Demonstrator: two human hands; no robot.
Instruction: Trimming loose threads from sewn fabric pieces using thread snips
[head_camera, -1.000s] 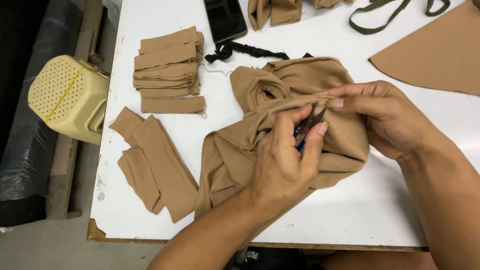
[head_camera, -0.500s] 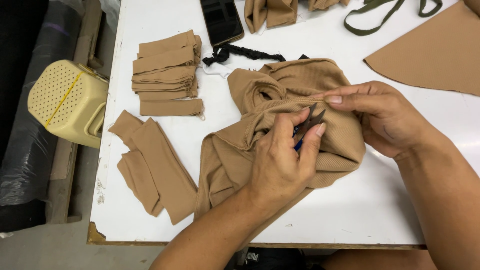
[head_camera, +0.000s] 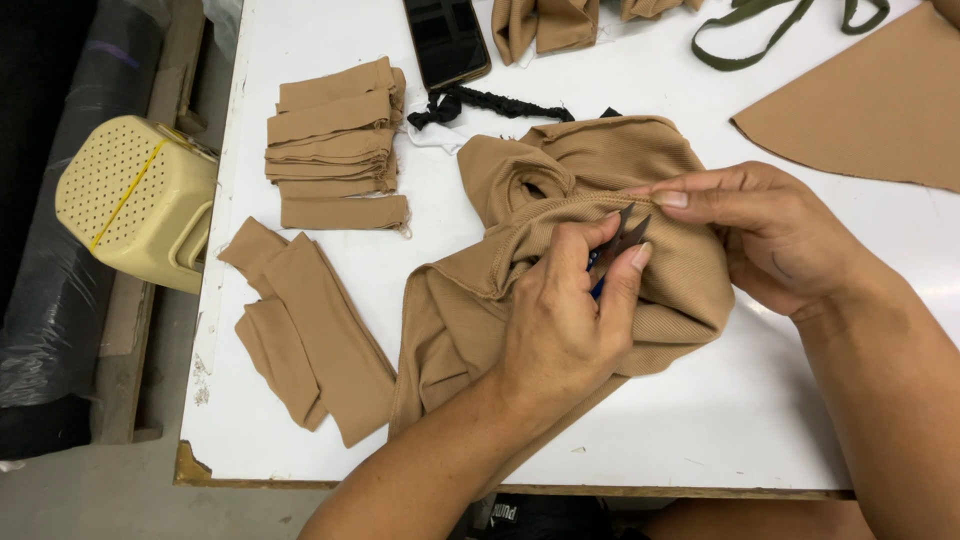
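Left hand (head_camera: 565, 320) snips tan garment (head_camera: 660, 290) edge; right hand (head_camera: 765, 230) pinches it.

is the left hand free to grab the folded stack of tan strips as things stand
Probably not straight away. The left hand is pinching small snips against the tan garment, so its grip is taken. The stack of strips lies on bare white table to its left, with nothing blocking the way.

left hand (head_camera: 565, 320) fingers pinched, right hand (head_camera: 765, 235) pinching — forearms converging
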